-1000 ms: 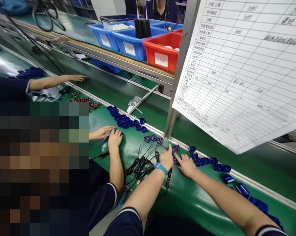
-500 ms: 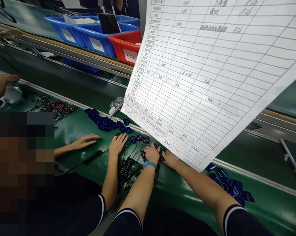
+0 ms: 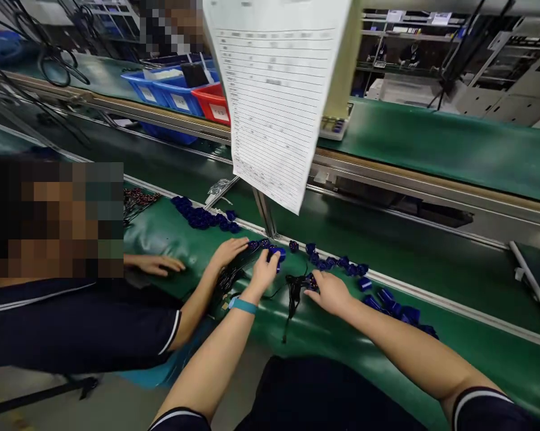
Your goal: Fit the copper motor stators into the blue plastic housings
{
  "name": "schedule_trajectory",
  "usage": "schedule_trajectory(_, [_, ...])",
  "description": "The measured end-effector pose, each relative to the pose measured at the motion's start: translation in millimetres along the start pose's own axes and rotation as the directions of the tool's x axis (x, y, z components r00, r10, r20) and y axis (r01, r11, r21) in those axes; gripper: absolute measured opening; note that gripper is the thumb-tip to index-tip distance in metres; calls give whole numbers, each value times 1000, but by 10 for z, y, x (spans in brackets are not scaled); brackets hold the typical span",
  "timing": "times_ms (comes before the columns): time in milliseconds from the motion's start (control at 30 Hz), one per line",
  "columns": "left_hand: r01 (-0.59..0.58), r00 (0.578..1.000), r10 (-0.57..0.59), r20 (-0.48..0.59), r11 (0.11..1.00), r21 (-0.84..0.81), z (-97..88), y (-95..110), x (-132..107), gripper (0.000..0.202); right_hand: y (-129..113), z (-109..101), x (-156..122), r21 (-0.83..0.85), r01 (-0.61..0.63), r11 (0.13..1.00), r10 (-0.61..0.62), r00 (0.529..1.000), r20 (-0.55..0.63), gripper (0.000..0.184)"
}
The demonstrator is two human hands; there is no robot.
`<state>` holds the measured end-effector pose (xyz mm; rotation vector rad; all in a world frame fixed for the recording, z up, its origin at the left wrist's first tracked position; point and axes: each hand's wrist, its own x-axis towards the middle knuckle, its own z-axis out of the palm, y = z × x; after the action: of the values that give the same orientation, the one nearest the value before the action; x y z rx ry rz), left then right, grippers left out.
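Blue plastic shows at the fingertips of the left hand (image 3: pixel 264 275), where a small cup (image 3: pixel 278 254) is pinched between thumb and fingers. The right hand (image 3: pixel 333 292) is curled, its thumb and fingers closing on a corded part (image 3: pixel 311 282); how firmly cannot be told, as the fingers hide much of it.

Risks, as judged: the black cord (image 3: pixel 293 294), lying loose just left of the right hand, could snag and tug the corded part askew. The cup, held near its edge, could slip if the pinch loosens. A co-worker's hand (image 3: pixel 233 249) is just beyond the left hand, close enough for a knock. Loose blue parts (image 3: pixel 342 263) beyond the right hand could be scattered across the green mat (image 3: pixel 481 347) by a careless reach.
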<state>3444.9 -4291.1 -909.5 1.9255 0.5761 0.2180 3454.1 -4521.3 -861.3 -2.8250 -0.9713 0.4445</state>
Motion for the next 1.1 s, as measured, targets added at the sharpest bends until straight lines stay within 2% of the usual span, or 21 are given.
schedule_trajectory(133, [43, 999, -42, 11, 983, -176, -64, 411, -437, 43, 261, 206, -273, 73, -78, 994, 73, 995, 70, 42])
schedule_trajectory(233, [23, 999, -31, -24, 960, -281, -152, 687, -780, 44, 348, 346, -449, 95, -38, 995, 26, 992, 126, 44])
schedule_trajectory(300, [-11, 998, -14, -68, 938, -347, -192, 824, -1038, 44, 388, 341, -545, 152, -3, 988, -9, 997, 77, 44])
schedule_trajectory(367, [-72, 994, 28, -109, 903, -423, -246, 926, -1322, 41, 439, 255, -606, 241, 33, 970, -28, 999, -25, 43])
schedule_trajectory(467, [-152, 984, 81, -160, 850, -504, -386, 1022, -1805, 41, 541, 62, -609, 413, 95, 906, -27, 986, -167, 50])
schedule_trajectory(533, [-164, 978, 69, -196, 835, -525, -501, 1046, -2167, 41, 612, -45, -565, 506, 132, 852, -13, 973, -232, 58])
schedule_trajectory(667, [-149, 966, 12, -259, 844, -516, -682, 985, -2946, 41, 693, -134, -506, 626, 233, 744, -51, 954, -295, 61])
schedule_trajectory(767, [-143, 947, -5, -321, 890, -433, -750, 851, -3548, 40, 689, -125, -583, 692, 247, 678, -84, 962, -261, 58])
schedule_trajectory(867, [-114, 916, -63, -396, 906, -408, -782, 639, -4156, 42, 657, -87, -714, 728, 217, 651, -96, 974, -205, 56])
schedule_trajectory(1000, [-69, 836, -204, -509, 882, -466, -791, 272, -4939, 46, 559, -42, -873, 785, 168, 596, -63, 985, -163, 55])
schedule_trajectory(1100, [-25, 739, -277, -614, 900, -436, -710, 119, -5508, 44, 385, -72, -1073, 772, 166, 614, -81, 986, -148, 52])
